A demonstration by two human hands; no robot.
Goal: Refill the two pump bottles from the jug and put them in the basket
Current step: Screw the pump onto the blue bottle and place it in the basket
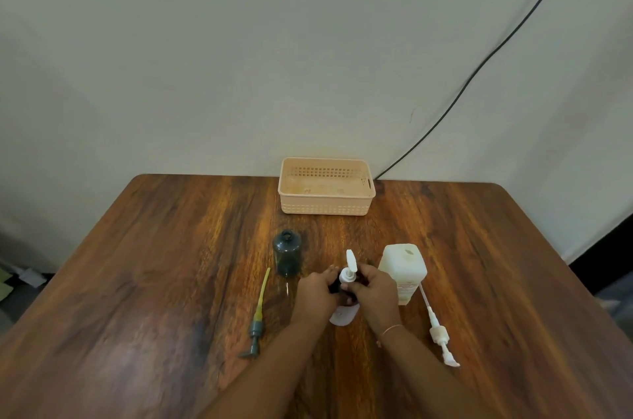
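- Table: dark brown wood grain, rounded far corners, carries everything listed.
- Basket: pale peach plastic with a perforated wall, well beyond the hands at the far edge of the table, nothing in it.
- Jug: pale squarish container with an open mouth, upright, just beside the right hand on its outer side.
- Left hand and right hand: close together, both wrapped around the dark bottle; a thin bracelet on the right wrist.
- Dark bottle: mostly hidden between the two hands, standing on a white patch on the table; a white pump head sits on its neck, nozzle pointing away.
- Grey bottle: see-through, upright, neck open, beyond the left hand and near it.
- Grey pump: lying flat with a yellowish tube, apart from the left hand on its outer side.
- White pump: lying flat with its tube, near the right wrist on its outer side, tube end close to the jug.
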